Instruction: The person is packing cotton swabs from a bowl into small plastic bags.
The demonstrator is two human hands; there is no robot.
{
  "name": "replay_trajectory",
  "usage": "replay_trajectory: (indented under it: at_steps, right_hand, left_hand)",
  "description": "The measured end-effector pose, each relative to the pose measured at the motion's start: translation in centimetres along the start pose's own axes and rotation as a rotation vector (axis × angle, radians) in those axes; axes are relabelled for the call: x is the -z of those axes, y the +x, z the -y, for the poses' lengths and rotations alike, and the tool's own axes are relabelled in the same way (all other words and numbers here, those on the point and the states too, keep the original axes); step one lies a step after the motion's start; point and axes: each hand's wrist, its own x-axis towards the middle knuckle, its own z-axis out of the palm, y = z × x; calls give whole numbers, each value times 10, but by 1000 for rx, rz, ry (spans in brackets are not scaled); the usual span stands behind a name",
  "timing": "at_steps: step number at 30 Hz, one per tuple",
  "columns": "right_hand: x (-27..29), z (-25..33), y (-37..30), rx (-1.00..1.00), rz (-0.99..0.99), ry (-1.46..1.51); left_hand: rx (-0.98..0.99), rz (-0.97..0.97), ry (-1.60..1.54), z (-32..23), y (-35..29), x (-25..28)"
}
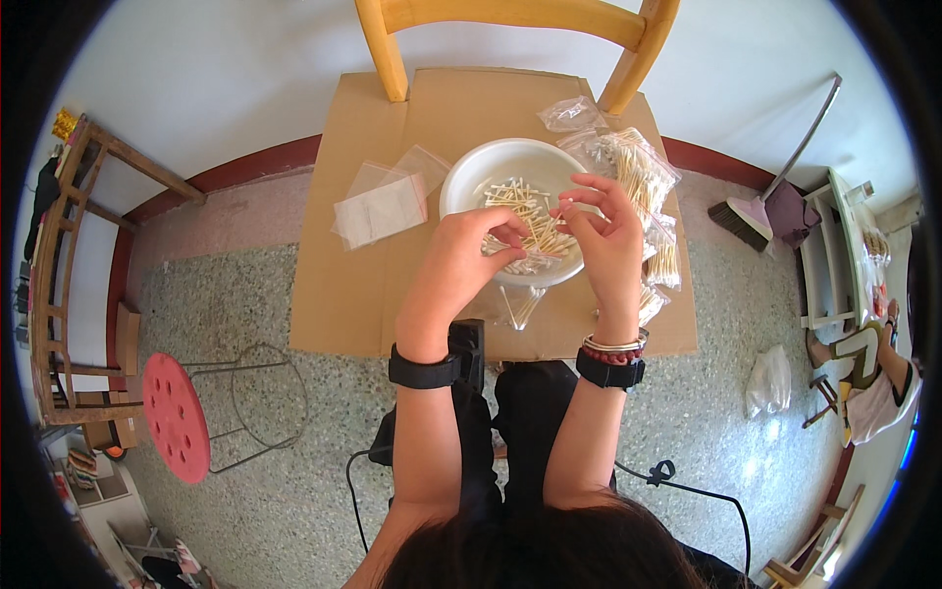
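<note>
A white bowl (466, 162) with a heap of loose cotton swabs (517, 196) stands on a cardboard sheet. Over its near left rim, my left hand (473, 245) is closed, thumb and fingers pinching a small clear zip bag (519, 306). A few swabs show inside that bag, which hangs at the bowl's near side. Above the right rim, my right hand (606, 221) has its thumb and index finger pinched together at a cotton swab's white tip; the other fingers are raised and apart. The palm side hides part of the swab.
Filled swab bags (638, 167) line the bowl's right side. Flat clear bags (383, 209) lie left, and a crumpled bag (571, 115) lies behind. The cardboard (373, 118) covers a wooden chair (510, 14). A pink stool (177, 417) stands left, a broom (743, 222) right.
</note>
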Motion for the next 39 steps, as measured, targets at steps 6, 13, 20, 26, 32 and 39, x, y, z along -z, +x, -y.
replay_trajectory:
  at_steps: [6, 13, 20, 26, 32, 39]
  right_hand:
    - [-2, 0, 0, 2, 26, -66]
    - [-4, 1, -1, -17, 13, 10]
    - [-6, 4, -2, -19, 26, 41]
    - [-7, 8, -4, -14, 58, -72]
    - [-10, 8, -4, 6, 52, -15]
    - [-8, 2, -4, 0, 104, -110]
  left_hand:
    - [-31, 11, -4, 5, 1, 0]
    - [-42, 23, -19, 2, 0, 2]
    - [-12, 43, -52, 7, -1, 4]
    - [4, 44, -58, 14, -3, 2]
    - [-32, 37, 30, 16, -5, 3]
    - [-47, 33, 137, 17, -5, 2]
